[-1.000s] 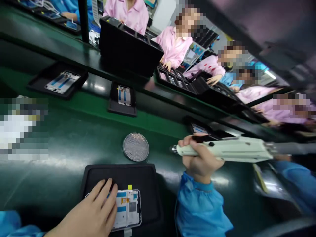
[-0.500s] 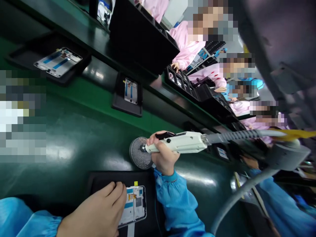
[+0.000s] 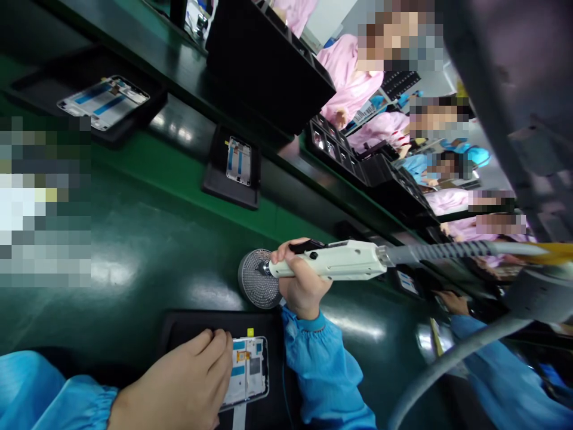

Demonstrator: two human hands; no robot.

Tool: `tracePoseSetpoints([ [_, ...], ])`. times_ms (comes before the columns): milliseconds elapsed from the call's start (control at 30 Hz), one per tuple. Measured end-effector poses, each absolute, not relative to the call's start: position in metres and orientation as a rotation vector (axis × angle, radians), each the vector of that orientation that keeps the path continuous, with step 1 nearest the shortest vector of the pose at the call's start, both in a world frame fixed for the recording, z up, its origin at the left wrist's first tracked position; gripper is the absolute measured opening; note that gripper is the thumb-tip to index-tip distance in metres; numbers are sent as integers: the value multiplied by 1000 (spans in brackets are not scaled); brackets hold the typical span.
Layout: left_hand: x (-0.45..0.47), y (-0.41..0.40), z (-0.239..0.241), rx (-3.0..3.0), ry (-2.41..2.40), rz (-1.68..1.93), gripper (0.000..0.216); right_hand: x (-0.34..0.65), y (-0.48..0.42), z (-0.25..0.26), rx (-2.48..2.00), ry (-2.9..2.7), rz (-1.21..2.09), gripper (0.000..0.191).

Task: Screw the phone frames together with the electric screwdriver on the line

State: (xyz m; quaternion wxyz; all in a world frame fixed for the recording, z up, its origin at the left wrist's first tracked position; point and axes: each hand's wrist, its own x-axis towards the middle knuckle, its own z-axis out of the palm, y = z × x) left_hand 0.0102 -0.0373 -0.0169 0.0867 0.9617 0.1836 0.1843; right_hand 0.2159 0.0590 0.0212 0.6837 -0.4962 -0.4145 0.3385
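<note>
My right hand (image 3: 299, 292) is closed round a cream electric screwdriver (image 3: 333, 263) with a grey cable, and its tip rests on a round metal mesh dish (image 3: 255, 286) on the green bench. My left hand (image 3: 188, 382) lies with fingers bent on a white phone frame (image 3: 248, 373) with blue patches. The frame sits in a black tray (image 3: 201, 325) at the near edge. Both my sleeves are blue.
Two more black trays with phone frames (image 3: 237, 161) (image 3: 102, 101) ride on the green conveyor behind. A large black bin (image 3: 268, 65) and compartment trays (image 3: 358, 161) stand beyond. People in pink coats sit opposite; a blue-sleeved hand (image 3: 452, 301) works at my right.
My right hand has swung the screwdriver leftward until its tip reached the mesh dish. My left hand has stayed on the phone frame. The view has shifted right.
</note>
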Motion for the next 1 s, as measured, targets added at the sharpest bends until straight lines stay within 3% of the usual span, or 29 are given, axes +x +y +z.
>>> tracePoseSetpoints([
  [200,11,-33,-11,2969,523,533,49,215,59,17,-1082,-920,769,13],
  [333,9,-29,-5,2984,500,550,45,216,60,17,-1056,-915,751,16],
  [667,4,-37,-12,3024,445,565,50,204,-12,71,-1010,-1025,784,20],
  [1000,7,-35,-10,3023,445,625,47,176,-45,55,-1076,-1163,982,24],
])
